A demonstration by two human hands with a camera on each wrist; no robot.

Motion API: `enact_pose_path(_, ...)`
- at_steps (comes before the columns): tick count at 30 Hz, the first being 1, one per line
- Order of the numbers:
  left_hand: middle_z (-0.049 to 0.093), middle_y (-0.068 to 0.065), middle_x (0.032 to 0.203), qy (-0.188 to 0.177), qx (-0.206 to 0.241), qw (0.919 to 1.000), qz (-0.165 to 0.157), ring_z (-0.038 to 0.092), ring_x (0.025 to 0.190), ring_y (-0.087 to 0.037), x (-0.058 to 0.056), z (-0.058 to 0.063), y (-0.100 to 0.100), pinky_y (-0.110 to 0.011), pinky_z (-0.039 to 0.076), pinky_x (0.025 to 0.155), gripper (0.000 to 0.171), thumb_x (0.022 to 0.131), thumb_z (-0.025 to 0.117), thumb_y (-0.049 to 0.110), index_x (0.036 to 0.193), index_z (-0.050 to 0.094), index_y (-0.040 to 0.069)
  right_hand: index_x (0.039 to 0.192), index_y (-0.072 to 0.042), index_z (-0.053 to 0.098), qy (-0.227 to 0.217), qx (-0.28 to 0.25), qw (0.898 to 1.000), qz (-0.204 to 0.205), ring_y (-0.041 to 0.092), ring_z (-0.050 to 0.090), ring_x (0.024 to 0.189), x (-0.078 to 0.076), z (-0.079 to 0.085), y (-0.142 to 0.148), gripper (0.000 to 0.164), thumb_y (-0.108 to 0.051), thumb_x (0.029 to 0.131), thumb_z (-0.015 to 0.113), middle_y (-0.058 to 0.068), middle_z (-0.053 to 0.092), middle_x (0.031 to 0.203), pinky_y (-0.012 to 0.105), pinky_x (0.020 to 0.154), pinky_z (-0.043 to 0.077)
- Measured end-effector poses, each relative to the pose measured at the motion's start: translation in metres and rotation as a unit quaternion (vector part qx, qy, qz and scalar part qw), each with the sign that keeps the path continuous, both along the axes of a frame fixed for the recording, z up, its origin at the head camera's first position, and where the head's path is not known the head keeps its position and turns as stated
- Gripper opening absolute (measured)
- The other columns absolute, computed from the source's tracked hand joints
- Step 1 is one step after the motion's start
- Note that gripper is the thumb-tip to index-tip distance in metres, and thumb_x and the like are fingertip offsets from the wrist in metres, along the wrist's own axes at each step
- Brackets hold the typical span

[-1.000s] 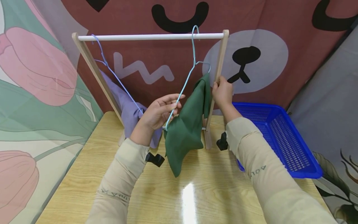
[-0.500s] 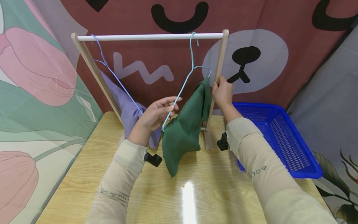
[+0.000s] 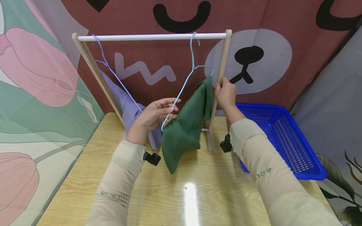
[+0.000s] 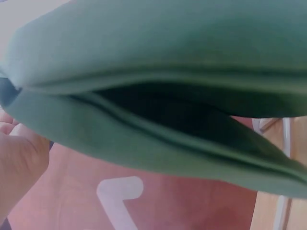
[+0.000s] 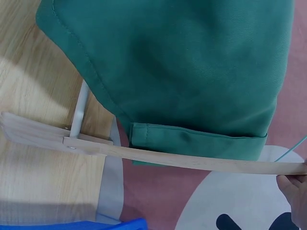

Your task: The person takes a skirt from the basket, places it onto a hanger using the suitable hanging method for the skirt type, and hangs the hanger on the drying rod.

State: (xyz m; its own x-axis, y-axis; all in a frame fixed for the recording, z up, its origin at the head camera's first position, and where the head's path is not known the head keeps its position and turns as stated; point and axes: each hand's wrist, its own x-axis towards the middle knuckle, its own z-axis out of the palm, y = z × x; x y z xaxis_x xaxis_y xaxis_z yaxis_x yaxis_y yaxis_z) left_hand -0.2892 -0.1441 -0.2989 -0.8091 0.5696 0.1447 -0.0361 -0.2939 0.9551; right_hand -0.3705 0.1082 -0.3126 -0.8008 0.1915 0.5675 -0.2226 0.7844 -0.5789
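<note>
My left hand (image 3: 155,116) pinches the lower left arm of a light blue hanger (image 3: 185,82) between thumb and fingers. The hanger's hook lies over the white bar (image 3: 141,38) near its right end. From the hanger droops a dark green cloth (image 3: 182,135) with stitched hems, folded and lopsided. In the left wrist view the green cloth (image 4: 158,43) fills the upper part, and some of the left hand (image 4: 24,160) shows at the left edge. My right hand (image 3: 226,94) grips the right wooden post (image 3: 223,59) of the rack, beside the cloth.
A purple cloth (image 3: 128,108) hangs on a purple hanger (image 3: 114,73) at the rack's left end. A blue plastic basket (image 3: 305,153) stands right of the rack on the wooden table (image 3: 158,194). Printed fabric (image 3: 135,18) hangs behind.
The light blue hanger's hook has come down onto the bar and shifted slightly left. My left hand and the green cloth have moved a little left with it. The right hand stays put.
</note>
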Motion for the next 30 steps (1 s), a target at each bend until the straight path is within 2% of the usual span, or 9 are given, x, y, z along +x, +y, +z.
enact_pose_path(4,0.056,-0.007,0.085,0.008,-0.027,0.9994,0.018,0.051,0.059,-0.013,0.001,0.003,-0.003,-0.02,0.041,0.048,0.034,0.087,0.04,-0.006,0.121,0.039,-0.009,0.089,0.004,0.052,-0.001,-0.002,1.0,-0.003,0.035,0.056,0.078,0.0,0.001,0.0,0.017,-0.013,0.086,0.049,0.02,0.06,0.083,0.042,0.068,0.044)
enact_pose_path(11,0.059,-0.007,0.084,0.009,-0.05,0.9969,0.059,0.05,0.057,-0.013,0.0,0.005,-0.01,-0.02,0.041,0.049,0.025,0.087,0.042,-0.005,0.104,0.055,0.007,0.088,0.004,0.052,0.002,-0.008,1.0,0.0,0.034,0.056,0.077,0.0,0.0,0.0,0.017,-0.012,0.086,0.049,0.02,0.06,0.082,0.042,0.067,0.045)
enact_pose_path(16,0.06,-0.004,0.084,0.013,-0.068,0.994,0.084,0.049,0.056,-0.011,0.0,0.004,-0.014,-0.019,0.041,0.049,0.022,0.087,0.043,-0.003,0.104,0.054,0.007,0.088,0.003,0.053,0.0,-0.009,1.0,-0.001,0.034,0.056,0.077,0.0,0.0,0.0,0.017,-0.013,0.086,0.049,0.02,0.06,0.082,0.042,0.066,0.044)
enact_pose_path(23,0.06,-0.004,0.083,0.005,-0.051,0.9936,0.101,0.049,0.055,-0.01,0.0,0.001,-0.019,-0.018,0.041,0.048,0.022,0.087,0.045,-0.001,0.096,0.059,0.013,0.087,0.003,0.052,-0.003,-0.013,1.0,0.001,0.033,0.056,0.077,-0.001,-0.002,0.0,0.017,-0.014,0.087,0.048,0.019,0.06,0.082,0.041,0.066,0.044)
enact_pose_path(30,0.06,-0.003,0.083,0.002,-0.053,0.9914,0.12,0.048,0.056,-0.009,0.0,0.0,-0.023,-0.017,0.04,0.049,0.019,0.088,0.044,0.001,0.096,0.058,0.013,0.09,0.002,0.052,-0.003,-0.008,1.0,-0.003,0.034,0.056,0.077,0.0,-0.003,-0.002,0.017,-0.014,0.087,0.047,0.019,0.06,0.084,0.042,0.066,0.044)
